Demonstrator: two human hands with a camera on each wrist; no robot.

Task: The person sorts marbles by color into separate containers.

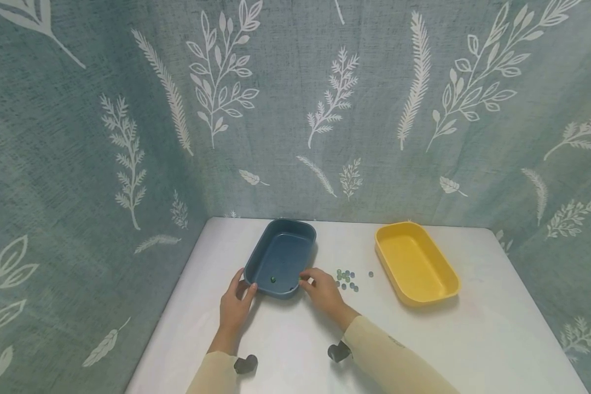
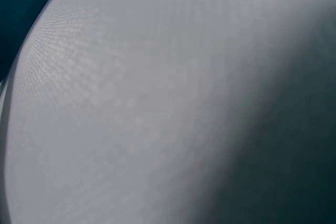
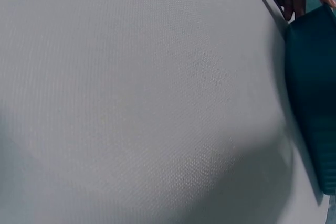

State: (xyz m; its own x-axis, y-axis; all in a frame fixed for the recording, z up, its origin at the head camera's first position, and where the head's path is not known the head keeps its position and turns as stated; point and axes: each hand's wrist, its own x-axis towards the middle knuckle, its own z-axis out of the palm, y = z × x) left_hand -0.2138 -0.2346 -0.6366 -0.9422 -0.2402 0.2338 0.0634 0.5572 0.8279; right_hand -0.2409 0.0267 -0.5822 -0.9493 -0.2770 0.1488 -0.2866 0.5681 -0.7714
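Forward-down head view, close wrist views, same white table [image 1: 502,334]

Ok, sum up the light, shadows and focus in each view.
In the head view, fairly even light, a soft shadow right of the blue tray, and beads too small for detail; in the left wrist view, the tabletop is blurred, with darkness at lower right; in the right wrist view, a soft-edged shadow lies low in frame.

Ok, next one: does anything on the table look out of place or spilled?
One mild oddity: a single small round piece lies apart from the loose cluster, toward the yellow tray, so it looks like a stray. I see no damage, and can't tell whether the cluster was spilled.
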